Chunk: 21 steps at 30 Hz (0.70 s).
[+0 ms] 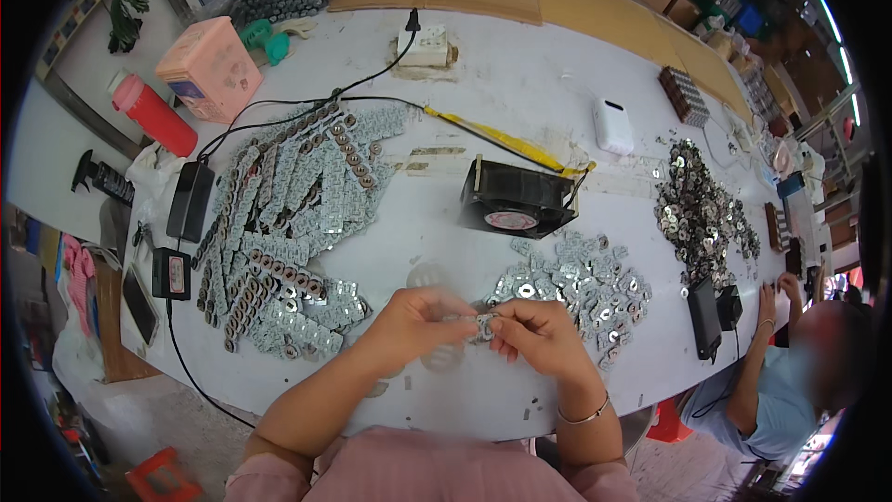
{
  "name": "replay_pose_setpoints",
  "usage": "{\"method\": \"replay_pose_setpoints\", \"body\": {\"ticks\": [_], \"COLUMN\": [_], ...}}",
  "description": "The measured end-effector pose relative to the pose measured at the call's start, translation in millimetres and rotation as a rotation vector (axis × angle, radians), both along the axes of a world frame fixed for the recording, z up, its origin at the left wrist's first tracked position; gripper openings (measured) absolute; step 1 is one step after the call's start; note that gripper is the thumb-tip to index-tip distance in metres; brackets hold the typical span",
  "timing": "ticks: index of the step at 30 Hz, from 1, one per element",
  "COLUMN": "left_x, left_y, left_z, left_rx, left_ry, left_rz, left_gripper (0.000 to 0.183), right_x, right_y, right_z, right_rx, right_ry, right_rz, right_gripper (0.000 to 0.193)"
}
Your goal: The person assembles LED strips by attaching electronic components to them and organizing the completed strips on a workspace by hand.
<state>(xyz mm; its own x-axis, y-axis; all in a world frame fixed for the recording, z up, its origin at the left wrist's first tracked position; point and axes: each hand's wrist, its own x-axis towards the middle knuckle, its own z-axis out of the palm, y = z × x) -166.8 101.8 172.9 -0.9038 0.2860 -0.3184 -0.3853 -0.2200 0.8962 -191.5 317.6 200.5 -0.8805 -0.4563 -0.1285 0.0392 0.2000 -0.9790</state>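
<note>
Close to the table's front edge, my two hands meet over a small grey metal part. My right hand pinches it between thumb and bent fingers. From the other side, the fingertips of my left hand close on it, slightly blurred and partly hiding it. Just beyond my right hand lies a loose heap of small shiny metal parts. Left of my hands spreads a large pile of grey metal plates, many in rows with round brown pieces on them.
A black fan stands ahead of my hands. Black adapters and cables lie left, near a red bottle and a pink box. Another heap of round metal parts lies right, where a co-worker sits.
</note>
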Motion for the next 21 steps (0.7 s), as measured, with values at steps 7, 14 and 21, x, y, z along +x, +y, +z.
{"method": "replay_pose_setpoints", "body": {"ticks": [7,14,21], "left_x": [0,-1,-6], "left_y": [13,14,22], "left_z": [7,2,4], "left_rx": [0.17,-0.421,-0.422], "left_ry": [0.13,0.741,0.758], "left_rz": [0.148,0.244,0.306], "left_gripper": [0.015,0.023,0.02], "right_x": [4,8,5], "right_y": [-7,-15,-10], "right_z": [-2,-5,4], "right_rx": [-0.287,-0.055,-0.124], "right_ry": [-0.324,-0.034,-0.317], "right_rz": [-0.198,-0.207,-0.273], "right_gripper": [0.016,0.018,0.016]}}
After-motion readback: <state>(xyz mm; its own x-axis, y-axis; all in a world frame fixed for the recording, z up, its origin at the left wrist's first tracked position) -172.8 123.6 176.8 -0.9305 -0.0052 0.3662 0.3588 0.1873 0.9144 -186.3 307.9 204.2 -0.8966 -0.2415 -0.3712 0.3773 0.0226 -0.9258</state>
